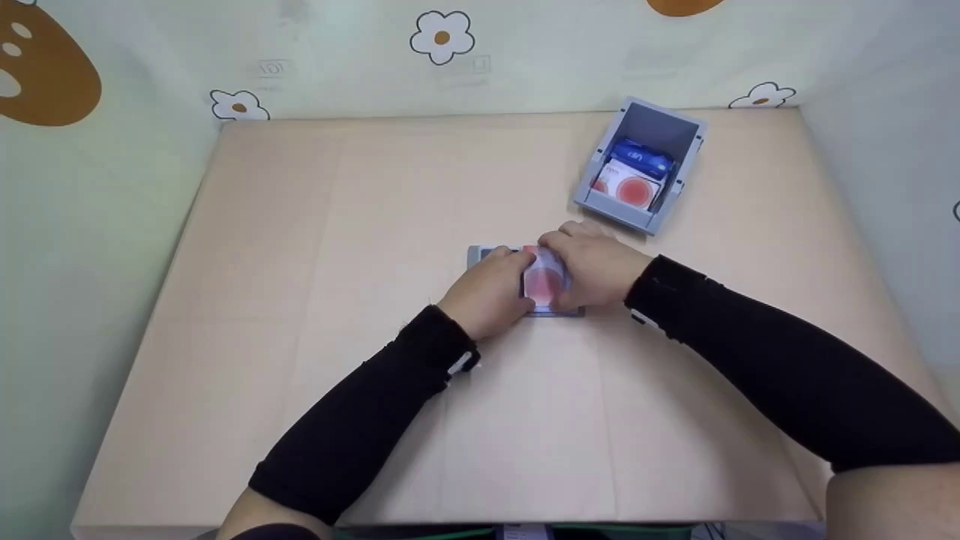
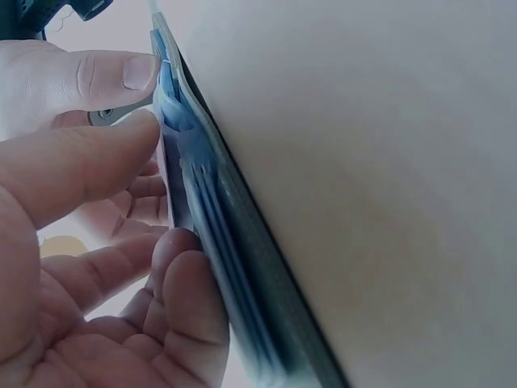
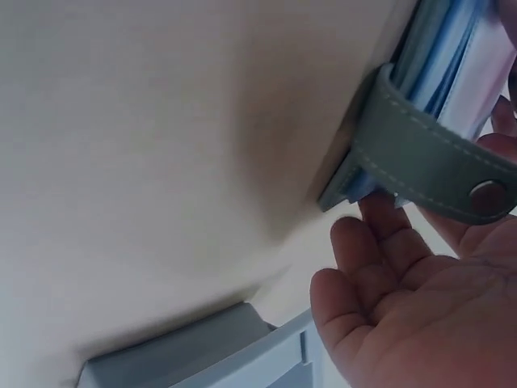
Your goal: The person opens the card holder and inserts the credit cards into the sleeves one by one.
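Near the middle of the table lies an opened grey-green card holder [image 1: 474, 257] with clear sleeves; a card with a red round print [image 1: 542, 285] shows between the hands. My left hand [image 1: 491, 292] pinches the holder's sleeves from the left, thumb near the card's lower edge. From the right, my right hand [image 1: 596, 262] holds the same card and sleeve between thumb and fingers. Several layered sleeves [image 2: 218, 234] show edge-on in the left wrist view. A stitched strap [image 3: 404, 153] with a metal snap stands out beside the right fingers [image 3: 355, 246].
Behind the right hand stands a grey plastic bin [image 1: 615, 216] holding a blue packet [image 1: 641, 157] and a white box with red circles [image 1: 626, 184]. The beige table [image 1: 337, 225] meets a flower-patterned wall [image 1: 337, 60] at the back.
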The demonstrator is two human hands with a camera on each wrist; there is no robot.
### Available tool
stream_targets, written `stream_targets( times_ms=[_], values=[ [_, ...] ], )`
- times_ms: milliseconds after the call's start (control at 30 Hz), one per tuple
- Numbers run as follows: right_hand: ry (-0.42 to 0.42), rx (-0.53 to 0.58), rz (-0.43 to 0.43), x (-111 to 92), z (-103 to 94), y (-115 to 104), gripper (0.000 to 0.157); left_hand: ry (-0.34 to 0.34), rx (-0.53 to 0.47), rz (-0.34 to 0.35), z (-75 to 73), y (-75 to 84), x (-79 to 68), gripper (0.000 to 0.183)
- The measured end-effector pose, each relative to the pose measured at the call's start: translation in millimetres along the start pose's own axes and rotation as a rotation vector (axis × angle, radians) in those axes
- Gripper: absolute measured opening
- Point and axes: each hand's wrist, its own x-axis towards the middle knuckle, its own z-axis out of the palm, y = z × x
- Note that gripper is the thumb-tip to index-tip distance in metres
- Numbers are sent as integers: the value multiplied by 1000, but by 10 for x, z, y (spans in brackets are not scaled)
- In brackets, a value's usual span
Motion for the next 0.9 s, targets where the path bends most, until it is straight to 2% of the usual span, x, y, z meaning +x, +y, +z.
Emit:
stream_targets(
  times_ms=[133, 367, 633, 733, 900],
  values=[
    [19, -17, 5, -20, 4, -36, 85, 7, -1, 4, 4, -5, -3, 65],
    [25, -9, 63, -39, 14, -81, 84, 3, -15, -12, 16, -8, 2, 66],
    [37, -13, 57, -22, 20, -87, 78, 1, 2, -22, 14, 5, 1, 63],
    [39, 39, 87, 3, 14, -77, 72, -4, 6, -22, 16, 9, 4, 64],
    [26, 218, 190, 65, -24, -51, 53, -7, 34, -10, 17, 18, -3, 65]
  ],
)
